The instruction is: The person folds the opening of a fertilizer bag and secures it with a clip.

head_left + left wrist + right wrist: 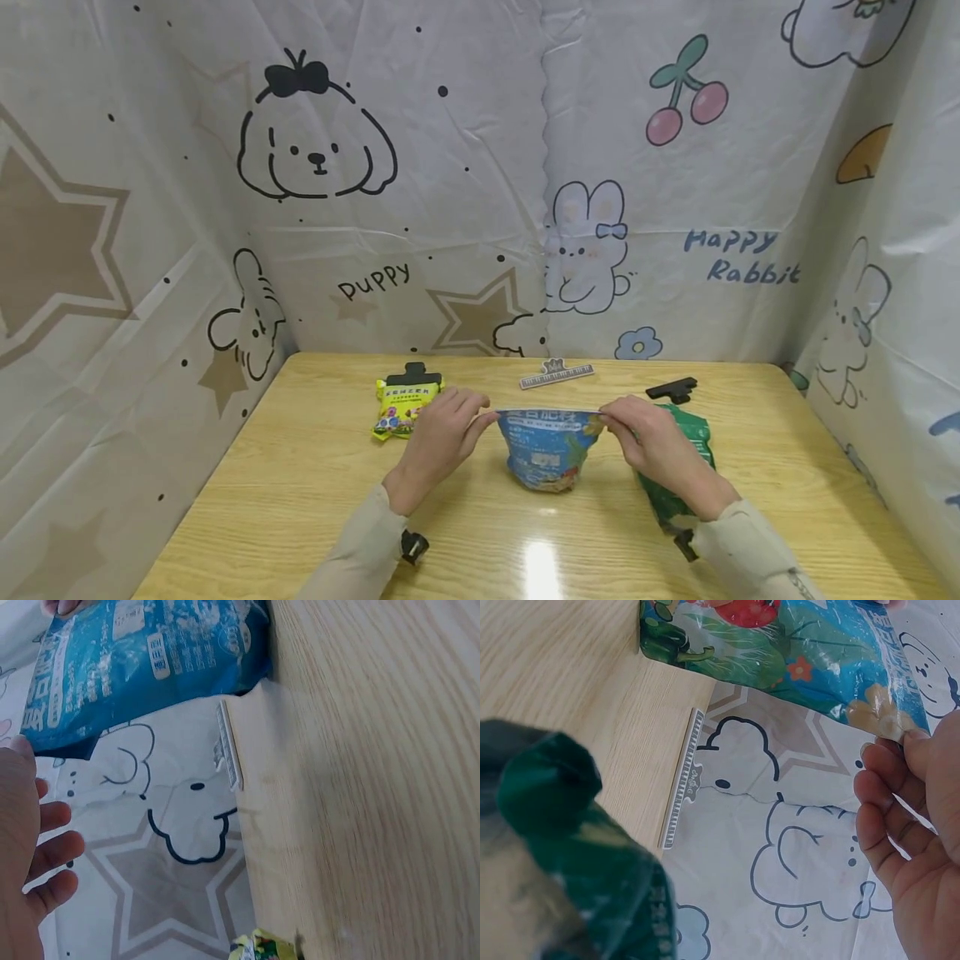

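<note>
A blue printed plastic bag [546,454] stands upright on the table in front of me, its top edge pulled straight between my hands. My left hand [448,433] pinches the top left corner between thumb and forefinger. At the opposite corner, my right hand [660,442] pinches the bag the same way. The left wrist view shows the blue bag [150,667] with the other left fingers loosely spread below. Vegetable and flower pictures cover the bag [780,656] in the right wrist view. A green bag [696,429] lies partly hidden under my right hand and forearm.
A yellow bag [401,408] with a black clip [414,375] on its top lies behind my left hand. Towards the back of the wooden table [300,467] are a piano-patterned clip [557,375] and a black clip [672,389]. Printed cloth [465,125] encloses the back and sides.
</note>
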